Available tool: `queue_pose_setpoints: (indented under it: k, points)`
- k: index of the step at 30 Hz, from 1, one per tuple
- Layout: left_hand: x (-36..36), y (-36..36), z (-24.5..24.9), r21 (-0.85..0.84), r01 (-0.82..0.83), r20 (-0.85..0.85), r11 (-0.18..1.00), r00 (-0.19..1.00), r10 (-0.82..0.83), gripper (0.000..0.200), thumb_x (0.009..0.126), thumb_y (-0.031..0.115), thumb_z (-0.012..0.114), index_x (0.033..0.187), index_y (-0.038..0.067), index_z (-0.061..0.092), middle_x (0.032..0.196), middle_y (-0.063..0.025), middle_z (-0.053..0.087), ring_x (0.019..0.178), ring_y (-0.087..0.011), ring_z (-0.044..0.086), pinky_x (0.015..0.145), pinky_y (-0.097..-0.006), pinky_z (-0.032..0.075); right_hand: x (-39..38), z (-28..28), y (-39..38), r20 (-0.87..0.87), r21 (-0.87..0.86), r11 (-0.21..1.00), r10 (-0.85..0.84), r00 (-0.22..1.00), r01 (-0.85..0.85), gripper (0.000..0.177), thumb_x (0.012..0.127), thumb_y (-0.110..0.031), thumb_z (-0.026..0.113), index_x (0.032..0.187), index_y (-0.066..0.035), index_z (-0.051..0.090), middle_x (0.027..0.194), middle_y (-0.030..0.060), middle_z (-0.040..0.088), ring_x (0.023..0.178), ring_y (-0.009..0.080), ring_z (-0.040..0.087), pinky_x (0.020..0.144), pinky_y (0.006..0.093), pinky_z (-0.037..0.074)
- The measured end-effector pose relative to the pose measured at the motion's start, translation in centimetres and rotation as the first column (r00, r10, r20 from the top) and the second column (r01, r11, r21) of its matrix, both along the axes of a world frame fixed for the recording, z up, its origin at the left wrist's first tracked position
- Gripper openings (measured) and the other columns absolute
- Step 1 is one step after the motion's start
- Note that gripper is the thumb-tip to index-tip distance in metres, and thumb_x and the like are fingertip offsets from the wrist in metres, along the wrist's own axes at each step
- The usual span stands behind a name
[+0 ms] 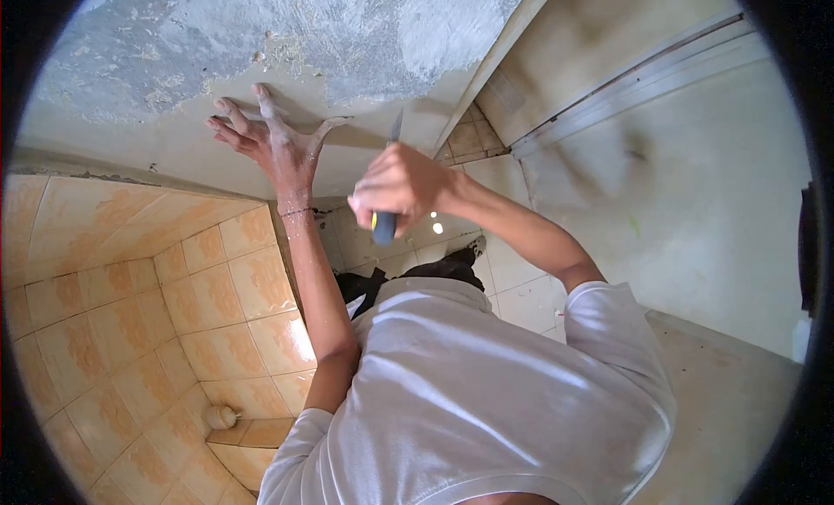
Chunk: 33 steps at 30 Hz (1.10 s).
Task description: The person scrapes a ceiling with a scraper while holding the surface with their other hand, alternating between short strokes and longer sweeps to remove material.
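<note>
My left hand (282, 149) is spread against the wall (347, 162), its fingers apart and dusted with white powder, just below a rough grey scraped patch (182, 53). In my right hand (400, 188) is a tool with a dark and yellow handle (383, 229), held in a closed fist. Its narrow metal blade (396, 125) points up toward the wall, below the lower edge of the grey patch. Whether the blade tip touches the wall cannot be made out.
Orange-patterned tiles (213, 288) cover a recess at the lower left, with a small round object (222, 417) by a ledge. Pale floor tiles (512, 244) lie below my arms. A pale door-like panel (686, 201) stands at the right.
</note>
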<state>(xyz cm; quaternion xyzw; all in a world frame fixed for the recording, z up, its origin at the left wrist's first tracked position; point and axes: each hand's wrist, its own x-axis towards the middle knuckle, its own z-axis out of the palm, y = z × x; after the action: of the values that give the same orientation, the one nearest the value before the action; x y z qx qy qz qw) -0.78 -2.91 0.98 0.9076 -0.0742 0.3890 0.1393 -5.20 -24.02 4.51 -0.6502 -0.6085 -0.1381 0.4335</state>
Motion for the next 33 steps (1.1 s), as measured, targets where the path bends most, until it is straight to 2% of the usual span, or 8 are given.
queue_pose_setpoints:
  k: [4, 13, 15, 16, 20, 24, 31, 33]
  points:
    - [0.0, -0.1, 0.0, -0.011, 0.003, 0.01, 1.0, 1.0, -0.003, 0.143, 0.052, 0.07, 0.09, 0.163, 0.012, 0.02, 0.165, -0.0325, -0.005, 0.149, -0.0592, -0.009, 0.118, -0.0704, 0.003, 2.7, -1.8, -0.8, -0.021, -0.08, 0.984, -0.162, 0.987, 0.16, 0.01, 0.069, -0.012, 0.068, 0.074, -0.017, 0.061, 0.061, -0.0046, 0.061, 0.051, 0.0132, 0.062, 0.044, 0.0301, 0.049]
    - [0.1, -0.2, -0.2, -0.055, 0.006, 0.007, 0.998, 1.0, -0.006, 0.131, 0.054, 0.075, 0.085, 0.16, 0.018, 0.032, 0.167, -0.026, -0.004, 0.149, -0.0552, -0.012, 0.116, -0.0755, 0.007, 2.0, -3.5, -0.7, 0.105, -0.118, 0.986, -0.108, 0.989, 0.12, 0.011, 0.071, -0.013, 0.071, 0.073, -0.016, 0.06, 0.061, -0.0043, 0.062, 0.049, 0.0143, 0.062, 0.042, 0.0314, 0.049]
    - [0.0, -0.3, 0.0, -0.022, 0.003, 0.021, 1.0, 1.0, -0.003, 0.141, 0.054, 0.069, 0.09, 0.163, 0.013, 0.019, 0.165, -0.032, -0.005, 0.149, -0.0578, -0.009, 0.119, -0.0699, 0.002, 3.6, -5.6, -1.6, 0.046, -0.264, 0.949, -0.165, 0.985, 0.171, 0.013, 0.073, -0.014, 0.072, 0.073, -0.015, 0.06, 0.06, -0.0033, 0.061, 0.049, 0.0152, 0.062, 0.042, 0.0319, 0.049]
    - [0.1, -0.3, 0.1, -0.021, 0.002, 0.029, 1.0, 1.0, -0.001, 0.141, 0.054, 0.069, 0.09, 0.163, 0.013, 0.019, 0.165, -0.032, -0.005, 0.149, -0.0578, -0.009, 0.119, -0.0699, 0.002, 2.3, -4.5, -1.2, 0.035, -0.152, 0.985, -0.08, 0.996, 0.085, 0.015, 0.072, -0.013, 0.074, 0.073, -0.015, 0.059, 0.059, -0.002, 0.06, 0.049, 0.0153, 0.063, 0.043, 0.0318, 0.05]
    - [0.1, -0.3, 0.2, -0.022, -0.009, 0.021, 1.0, 1.0, 0.009, 0.141, 0.054, 0.068, 0.091, 0.163, 0.013, 0.02, 0.165, -0.0313, -0.005, 0.15, -0.057, -0.009, 0.119, -0.0694, 0.002, -0.7, -1.7, 0.2, 0.206, -0.195, 0.978, -0.034, 0.978, 0.075, 0.016, 0.07, -0.012, 0.075, 0.073, -0.014, 0.059, 0.059, -0.0006, 0.062, 0.051, 0.0151, 0.065, 0.043, 0.0316, 0.05]
    - [0.1, -0.3, 0.0, -0.022, -0.013, 0.019, 1.0, 1.0, 0.013, 0.138, 0.054, 0.072, 0.088, 0.162, 0.013, 0.025, 0.166, -0.0312, -0.003, 0.149, -0.0574, -0.008, 0.119, -0.0696, 0.004, 3.9, -4.9, -1.4, 0.08, -0.196, 0.956, -0.207, 0.975, 0.219, 0.015, 0.074, -0.014, 0.072, 0.073, -0.015, 0.057, 0.054, -0.003, 0.056, 0.045, 0.0142, 0.06, 0.041, 0.0321, 0.048]
    - [0.4, -0.1, -0.6, -0.085, 0.037, 0.052, 0.996, 0.998, -0.033, 0.127, 0.059, 0.079, 0.08, 0.16, 0.019, 0.032, 0.168, -0.022, -0.003, 0.15, -0.0539, -0.011, 0.116, -0.0763, 0.007, 1.6, -2.2, -0.1, 0.069, -0.068, 0.996, -0.049, 0.996, 0.054, 0.013, 0.073, -0.011, 0.071, 0.075, -0.018, 0.06, 0.057, -0.0053, 0.058, 0.045, 0.0127, 0.058, 0.041, 0.0322, 0.046]
    - [0.3, 0.1, -0.5, -0.09, 0.054, 0.039, 0.994, 0.998, -0.051, 0.123, 0.061, 0.078, 0.078, 0.16, 0.02, 0.032, 0.168, -0.0214, -0.004, 0.151, -0.0539, -0.009, 0.117, -0.0755, 0.004, 4.4, -4.2, -1.5, -0.071, -0.281, 0.9, -0.367, 0.928, 0.334, 0.017, 0.071, -0.015, 0.077, 0.085, -0.018, 0.069, 0.081, -0.0068, 0.075, 0.057, 0.0102, 0.067, 0.048, 0.0279, 0.051]
